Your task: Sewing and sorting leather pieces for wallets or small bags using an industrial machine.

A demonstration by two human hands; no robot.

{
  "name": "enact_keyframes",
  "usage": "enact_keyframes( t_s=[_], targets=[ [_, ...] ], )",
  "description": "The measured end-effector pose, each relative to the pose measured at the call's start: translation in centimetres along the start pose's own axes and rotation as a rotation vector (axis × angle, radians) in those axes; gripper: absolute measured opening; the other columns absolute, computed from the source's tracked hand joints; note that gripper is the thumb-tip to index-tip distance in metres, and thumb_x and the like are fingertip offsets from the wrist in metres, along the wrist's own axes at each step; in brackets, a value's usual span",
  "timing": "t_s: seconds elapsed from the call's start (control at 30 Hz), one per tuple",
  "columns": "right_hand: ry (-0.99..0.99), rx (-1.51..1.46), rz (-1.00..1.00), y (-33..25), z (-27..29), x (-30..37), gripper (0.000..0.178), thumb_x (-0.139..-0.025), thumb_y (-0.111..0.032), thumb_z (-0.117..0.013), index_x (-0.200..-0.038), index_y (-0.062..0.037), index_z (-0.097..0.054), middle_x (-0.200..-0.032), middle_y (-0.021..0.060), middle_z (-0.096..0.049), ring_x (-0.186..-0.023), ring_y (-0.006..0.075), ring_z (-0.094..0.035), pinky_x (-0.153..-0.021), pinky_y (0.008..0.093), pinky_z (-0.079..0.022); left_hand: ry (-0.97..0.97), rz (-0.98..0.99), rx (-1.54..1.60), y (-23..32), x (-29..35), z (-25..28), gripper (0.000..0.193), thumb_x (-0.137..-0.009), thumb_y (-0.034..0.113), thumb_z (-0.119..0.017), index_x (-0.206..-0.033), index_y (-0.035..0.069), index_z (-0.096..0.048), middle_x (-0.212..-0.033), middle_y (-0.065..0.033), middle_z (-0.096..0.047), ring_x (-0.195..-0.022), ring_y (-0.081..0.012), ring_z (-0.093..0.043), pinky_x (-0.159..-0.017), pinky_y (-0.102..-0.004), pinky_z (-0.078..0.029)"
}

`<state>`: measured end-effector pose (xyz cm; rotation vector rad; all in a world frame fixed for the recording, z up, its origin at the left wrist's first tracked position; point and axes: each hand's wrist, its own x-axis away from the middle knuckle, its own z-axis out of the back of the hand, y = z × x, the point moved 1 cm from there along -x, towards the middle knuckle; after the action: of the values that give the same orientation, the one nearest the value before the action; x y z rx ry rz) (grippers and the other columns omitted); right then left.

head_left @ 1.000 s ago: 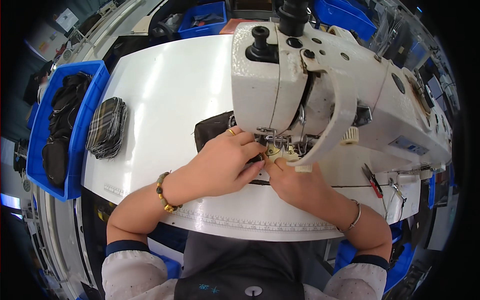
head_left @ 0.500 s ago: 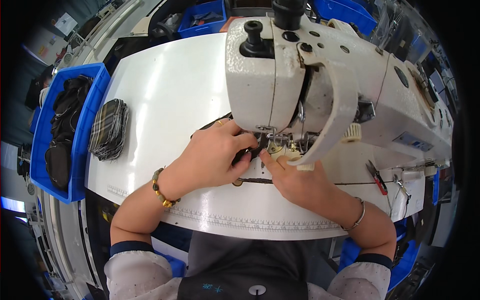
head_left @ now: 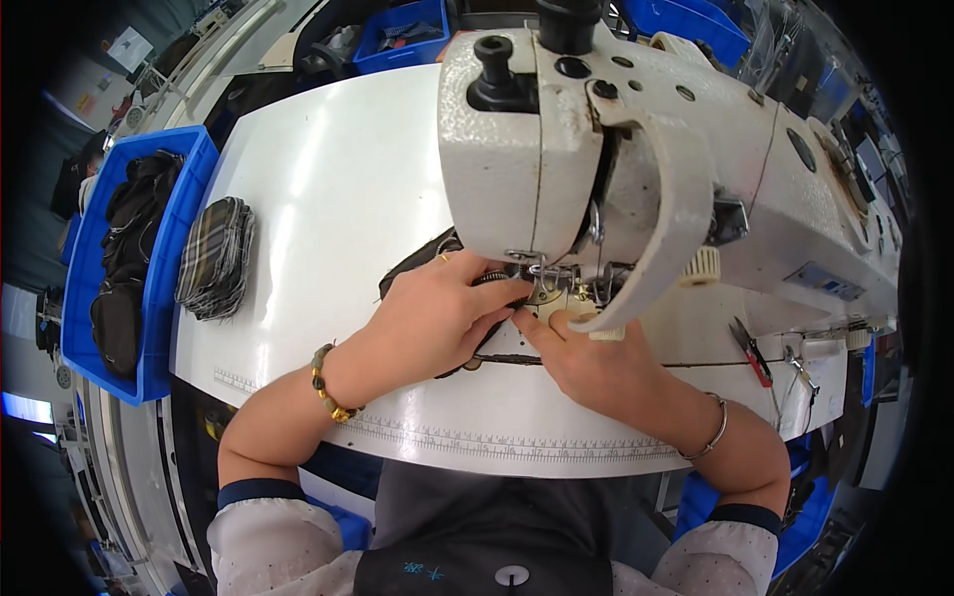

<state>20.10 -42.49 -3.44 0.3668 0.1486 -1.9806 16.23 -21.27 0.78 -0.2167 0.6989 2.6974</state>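
Observation:
A dark fabric piece [head_left: 415,260] with a zipper [head_left: 494,277] along its edge lies under the head of a white sewing machine [head_left: 517,159], beside the presser foot. My left hand [head_left: 422,308] is closed on this piece, thumb and fingers pinching it close to the needle area, and covers much of it. From the other side, my right hand [head_left: 591,363] has its forefinger pressed to the edge of the piece. Its other fingers are bent and partly hidden by the machine's curved guard [head_left: 668,209]. The needle tip cannot be made out.
Plaid fabric pieces [head_left: 216,258] are stacked at the left, beside a blue bin [head_left: 149,298] of dark pouches. Red-handled snips [head_left: 752,355] lie at the right. A printed ruler [head_left: 467,440] runs along the near edge of the white table [head_left: 328,169].
My left hand has shifted its fingers toward the needle, and more of the dark piece shows at its far left side. My right hand has barely moved.

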Motion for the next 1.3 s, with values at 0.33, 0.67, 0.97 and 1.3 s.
enact_keyframes(
  t_s=[0.33, 0.67, 0.97, 1.3],
  targets=[
    [0.027, 0.015, -0.006, -0.1, 0.0, 0.0, 0.043, -0.077, -0.015, -0.068, -0.12, -0.0155, -0.072, -0.078, -0.0041, -0.057, -0.079, 0.0143, -0.062, -0.07, 0.035, -0.05, 0.027, -0.093, -0.041, 0.4, -0.1, -0.3, 0.037, -0.074, 0.001, -0.072, -0.109, 0.01, -0.073, -0.089, -0.0107, -0.065, -0.08, -0.0296, -0.063, -0.068, -0.0393, -0.05],
    [0.061, -0.021, -0.02, 0.1, -0.1, -0.4, 0.022, -0.083, -0.016, -0.067, -0.104, -0.0137, -0.074, -0.072, -0.0044, -0.058, -0.071, 0.0138, -0.061, -0.054, 0.0349, -0.045, -0.019, -0.031, -0.21, 1.6, 0.0, -1.0, 0.034, -0.081, 0.008, -0.066, -0.115, 0.004, -0.07, -0.102, -0.0108, -0.058, -0.094, -0.0284, -0.063, -0.069, -0.0363, -0.056],
    [0.137, -0.096, -0.018, 0.7, -0.1, -0.5, 0.024, -0.082, -0.011, -0.065, -0.105, -0.004, -0.069, -0.06, 0.0041, -0.056, -0.05, 0.0218, -0.06, -0.045, 0.0351, -0.046, -0.068, 0.091, -0.176, 2.0, -0.3, -1.2, 0.03, -0.087, 0.01, -0.064, -0.117, 0.003, -0.068, -0.098, -0.0145, -0.059, -0.09, -0.0328, -0.064, -0.07, -0.0408, -0.056],
    [0.163, -0.161, 0.032, 0.4, 0.6, -0.8, 0.031, -0.081, -0.011, -0.065, -0.112, -0.0032, -0.069, -0.063, 0.0048, -0.061, -0.049, 0.0209, -0.061, -0.044, 0.034, -0.046, -0.038, 0.111, 0.053, 1.4, -0.4, 0.2, 0.026, -0.087, 0.011, -0.066, -0.112, 0.005, -0.071, -0.104, -0.0149, -0.062, -0.084, -0.0364, -0.066, -0.074, -0.0406, -0.057]
  ],
)
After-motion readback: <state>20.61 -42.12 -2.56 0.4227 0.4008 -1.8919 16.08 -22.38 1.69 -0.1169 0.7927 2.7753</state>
